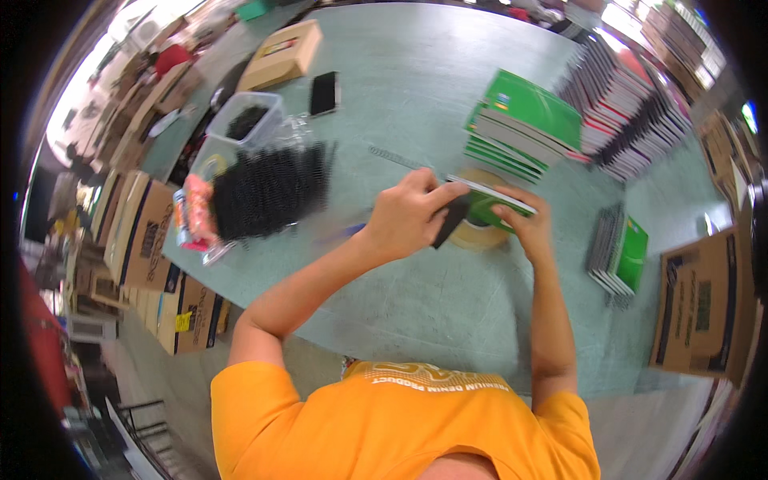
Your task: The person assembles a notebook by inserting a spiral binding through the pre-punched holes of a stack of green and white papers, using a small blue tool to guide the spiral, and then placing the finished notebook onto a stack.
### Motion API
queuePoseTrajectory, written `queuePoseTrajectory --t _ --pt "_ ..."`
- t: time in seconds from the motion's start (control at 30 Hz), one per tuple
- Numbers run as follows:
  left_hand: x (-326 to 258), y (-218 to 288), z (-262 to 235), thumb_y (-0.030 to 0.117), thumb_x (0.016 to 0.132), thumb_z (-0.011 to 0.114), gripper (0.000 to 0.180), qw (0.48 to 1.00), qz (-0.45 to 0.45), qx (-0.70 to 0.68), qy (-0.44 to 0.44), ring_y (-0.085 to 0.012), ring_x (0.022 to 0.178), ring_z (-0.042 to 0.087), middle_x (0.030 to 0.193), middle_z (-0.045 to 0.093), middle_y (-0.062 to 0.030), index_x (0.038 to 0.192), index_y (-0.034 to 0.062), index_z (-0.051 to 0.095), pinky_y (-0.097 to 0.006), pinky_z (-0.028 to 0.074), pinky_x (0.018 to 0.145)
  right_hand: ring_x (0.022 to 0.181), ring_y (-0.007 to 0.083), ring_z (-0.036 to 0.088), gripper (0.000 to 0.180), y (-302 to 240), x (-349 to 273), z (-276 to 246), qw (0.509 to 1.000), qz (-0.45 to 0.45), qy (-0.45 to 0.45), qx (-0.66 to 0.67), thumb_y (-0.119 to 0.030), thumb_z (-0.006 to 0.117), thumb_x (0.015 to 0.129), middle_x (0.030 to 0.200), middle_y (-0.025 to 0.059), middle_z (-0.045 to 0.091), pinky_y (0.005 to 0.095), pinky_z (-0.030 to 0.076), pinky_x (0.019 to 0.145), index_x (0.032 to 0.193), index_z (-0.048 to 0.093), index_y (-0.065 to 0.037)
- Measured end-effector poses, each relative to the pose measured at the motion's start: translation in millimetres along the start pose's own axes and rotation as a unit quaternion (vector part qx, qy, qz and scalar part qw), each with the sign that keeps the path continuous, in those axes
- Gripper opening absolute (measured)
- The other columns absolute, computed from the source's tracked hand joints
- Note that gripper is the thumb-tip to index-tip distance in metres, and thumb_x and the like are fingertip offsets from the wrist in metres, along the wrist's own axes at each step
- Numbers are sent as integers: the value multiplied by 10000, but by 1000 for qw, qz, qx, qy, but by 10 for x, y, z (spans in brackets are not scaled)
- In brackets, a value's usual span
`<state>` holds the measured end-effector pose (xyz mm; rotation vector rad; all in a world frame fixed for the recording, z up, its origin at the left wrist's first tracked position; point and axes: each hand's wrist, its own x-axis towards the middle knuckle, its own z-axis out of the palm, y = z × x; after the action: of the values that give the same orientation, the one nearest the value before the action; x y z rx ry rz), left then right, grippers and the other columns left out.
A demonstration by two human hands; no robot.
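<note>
A green-covered notebook (490, 210) is held off the table in front of me. My right hand (530, 226) grips its right end, thumb on the cover. At the other end, my left hand (406, 214) is closed, fingers pinched at the notebook's edge. A dark flat piece (453, 219) hangs below those fingers; whether it belongs to the notebook I cannot tell. Past my left knuckles a thin dark spiral binding coil (392, 157) sticks out to the upper left; its near end is hidden. Under the notebook lies a roll of clear tape (475, 238).
Black spiral coils (268, 192) lie heaped at left, beside a clear plastic tub (248, 120) and a phone (325, 94). Green notebooks (528, 116) stand stacked at right, near tall piles of dark-edged books (616, 104). Coil-bound notebooks (618, 252) sit near a cardboard box (698, 304).
</note>
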<state>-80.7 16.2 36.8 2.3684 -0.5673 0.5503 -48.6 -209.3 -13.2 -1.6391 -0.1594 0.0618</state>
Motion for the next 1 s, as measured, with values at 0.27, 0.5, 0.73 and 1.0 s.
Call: queuePoseTrajectory --t 0.27,0.5,0.73,1.0 --pt "-174 286 381 148 727 613 295 990 87 -8 -107 -314 805 580 857 528 -132 1018 137 564 -420 492 632 894 204 599 298 -21 -243 -444 989 -104 14 -108 -131 669 774 974 113 642 309 469 785 1024 643 28" --pt "-161 106 209 180 701 670 368 970 173 117 127 -340 952 517 989 495 -147 1028 81 532 -435 482 673 939 290 587 322 -578 -23 -22 815 -271 -82 -505 6 599 788 1045 154 606 351 455 818 1109 582 -7" --pt "190 -376 348 168 737 655 284 991 96 -1 -89 -294 828 600 916 541 -111 956 60 510 -403 502 631 875 320 576 202 -426 20 387 858 -236 -17 -455 -102 588 826 900 121 606 398 448 764 1021 603 -50" --pt "190 -262 195 238 833 579 225 991 127 31 -34 -277 762 631 804 608 -100 901 24 570 -393 510 623 847 305 602 179 -339 35 280 821 -300 0 -485 -168 587 858 913 118 647 370 419 753 968 628 -32"
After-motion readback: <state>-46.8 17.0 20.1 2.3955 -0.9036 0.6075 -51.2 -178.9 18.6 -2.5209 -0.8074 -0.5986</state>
